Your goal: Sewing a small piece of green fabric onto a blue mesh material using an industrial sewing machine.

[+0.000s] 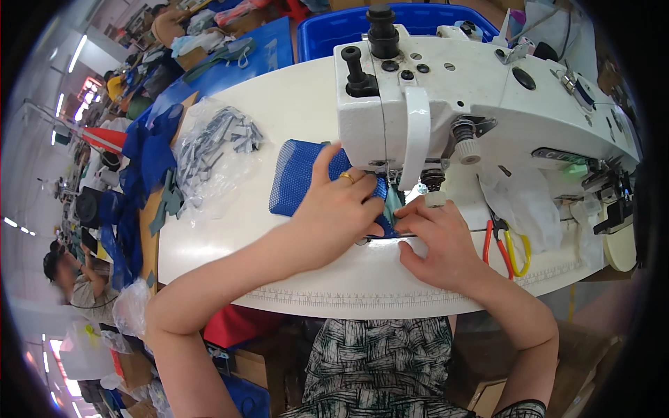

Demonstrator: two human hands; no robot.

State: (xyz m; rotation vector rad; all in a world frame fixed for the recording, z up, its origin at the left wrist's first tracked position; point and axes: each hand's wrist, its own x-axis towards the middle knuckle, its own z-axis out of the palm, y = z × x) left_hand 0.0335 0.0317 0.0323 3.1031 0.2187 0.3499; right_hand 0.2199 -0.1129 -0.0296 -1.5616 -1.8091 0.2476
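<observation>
A piece of blue mesh fabric point(296, 182) lies on the white sewing table, its right end under the needle area of a white sewing machine point(446, 104). My left hand point(338, 212), with a ring on one finger, rests on the fabric with its fingers curled and gripping near the edge. Beside the presser foot, a grey-green fabric strip point(391, 203) lies against the mesh. My right hand point(439, 240) closes its fingertips on the strip's edge, just below the machine's thread tension knobs. The fingers partly hide the spot where strip and mesh meet.
Cutting nippers point(503, 244) with red and yellow handles lie right of my right hand. A clear plastic bag point(216, 150) of grey strips sits at left. Behind the machine stands a blue bin point(313, 35). A ruler scale point(348, 301) runs along the table's front edge.
</observation>
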